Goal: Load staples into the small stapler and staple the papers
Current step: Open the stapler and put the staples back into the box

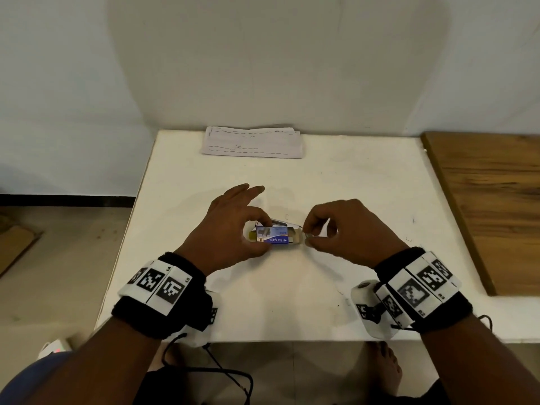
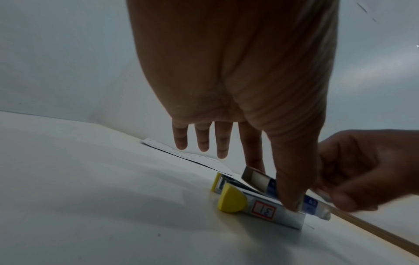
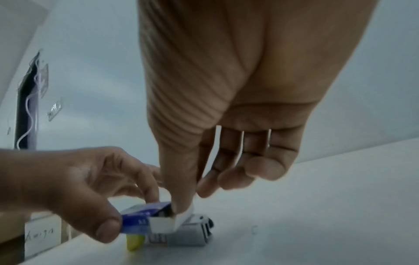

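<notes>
White bench [image 1: 336, 176] carries the small stapler [image 2: 260, 208], its long axis left to right, yellow end toward the left hand [image 1: 230, 229]. Left grip pinches the blue staple box [image 1: 273, 239] over it; right hand [image 1: 347, 232] pinches the box's open flap. Papers [image 1: 252, 141] lie at the far edge.

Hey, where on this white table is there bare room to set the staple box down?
Bare tabletop lies between the papers and both hands, and right toward the wooden board. It is crowded at the centre, where the staple box sits over the stapler.
</notes>
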